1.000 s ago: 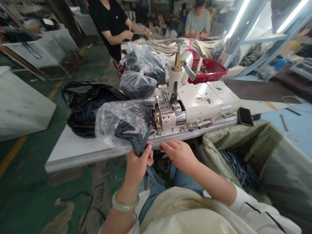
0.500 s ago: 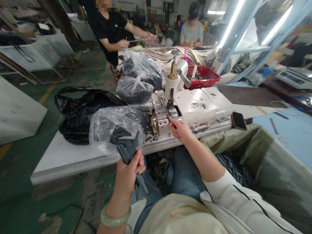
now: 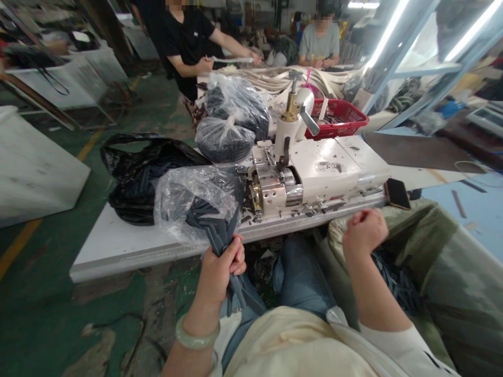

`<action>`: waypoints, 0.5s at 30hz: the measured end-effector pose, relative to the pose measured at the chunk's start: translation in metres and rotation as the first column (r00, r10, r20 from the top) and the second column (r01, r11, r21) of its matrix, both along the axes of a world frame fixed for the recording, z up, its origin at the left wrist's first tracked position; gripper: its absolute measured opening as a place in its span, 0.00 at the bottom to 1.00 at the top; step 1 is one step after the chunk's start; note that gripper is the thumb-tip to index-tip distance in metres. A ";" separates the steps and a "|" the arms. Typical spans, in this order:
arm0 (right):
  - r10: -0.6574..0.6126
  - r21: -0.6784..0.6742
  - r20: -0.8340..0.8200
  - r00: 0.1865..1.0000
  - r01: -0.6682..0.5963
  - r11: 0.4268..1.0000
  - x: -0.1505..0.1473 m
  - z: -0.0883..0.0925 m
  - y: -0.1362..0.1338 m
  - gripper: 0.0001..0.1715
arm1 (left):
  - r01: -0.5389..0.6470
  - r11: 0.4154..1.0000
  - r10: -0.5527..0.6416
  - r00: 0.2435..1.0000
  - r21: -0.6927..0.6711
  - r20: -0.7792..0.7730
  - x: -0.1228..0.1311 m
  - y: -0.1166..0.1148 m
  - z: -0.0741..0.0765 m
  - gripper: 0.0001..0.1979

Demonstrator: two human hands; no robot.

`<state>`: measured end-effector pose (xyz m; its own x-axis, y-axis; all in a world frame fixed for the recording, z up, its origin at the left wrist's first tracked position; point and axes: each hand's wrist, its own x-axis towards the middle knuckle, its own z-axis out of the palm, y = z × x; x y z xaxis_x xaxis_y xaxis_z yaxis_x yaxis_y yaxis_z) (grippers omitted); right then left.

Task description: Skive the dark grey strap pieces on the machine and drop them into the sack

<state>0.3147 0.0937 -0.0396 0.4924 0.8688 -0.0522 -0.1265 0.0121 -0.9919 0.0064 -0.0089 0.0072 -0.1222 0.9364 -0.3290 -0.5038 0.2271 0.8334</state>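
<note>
At the far left, a black plastic bag (image 3: 141,175) is laid on the end of a white work table (image 3: 118,259), and a clear plastic bag (image 3: 194,201) holding dark strips is set next to it, at the table's front edge, where its contents are judged to be within easy reach of the seated wearer. A bundle of dark grey strips (image 3: 220,235) is gripped firmly in the left hand (image 3: 222,275), with the fingers closed around its middle and the ends projecting above and below the fist, directly over the denim-covered lap; a jade bangle (image 3: 195,335) is worn on that wrist. Two tied clear bags (image 3: 226,139) of dark material are stacked behind, beside a white industrial machine (image 3: 322,167) with a brass-fitted upper head (image 3: 291,111), which is positioned centrally before the seat. A red plastic basket (image 3: 338,120) stands behind the machine, and a phone (image 3: 396,193) lies at the table's right corner. The right hand (image 3: 365,233) is clenched into a fist and raised, with nothing seen in it, above a lined woven sack (image 3: 444,262), which is placed at the right side, seemingly for reach, with loose dark strips (image 3: 401,283) lying inside.
</note>
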 end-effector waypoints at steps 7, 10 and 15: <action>-0.343 -0.365 -0.389 0.855 0.199 0.910 0.090 -0.036 -0.086 0.20 | 0.171 0.985 -0.171 0.983 -0.004 0.068 0.017 0.007 -0.003 0.13; -0.059 -0.292 -0.432 0.900 -0.078 0.953 0.017 -0.017 -0.086 0.06 | 0.260 0.966 -0.259 0.963 0.001 0.079 0.031 0.010 -0.001 0.13; 0.643 0.032 -0.273 0.715 -0.661 0.749 -0.120 0.025 -0.067 0.19 | 0.397 0.916 -0.397 0.918 -0.056 0.008 0.043 0.005 0.003 0.14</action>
<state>0.1950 0.0266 -0.0145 -0.2342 0.9595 -0.1567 -0.3218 -0.2286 -0.9188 0.0494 -0.0041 0.0105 0.2547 0.8883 -0.3823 -0.3597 0.4540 0.8152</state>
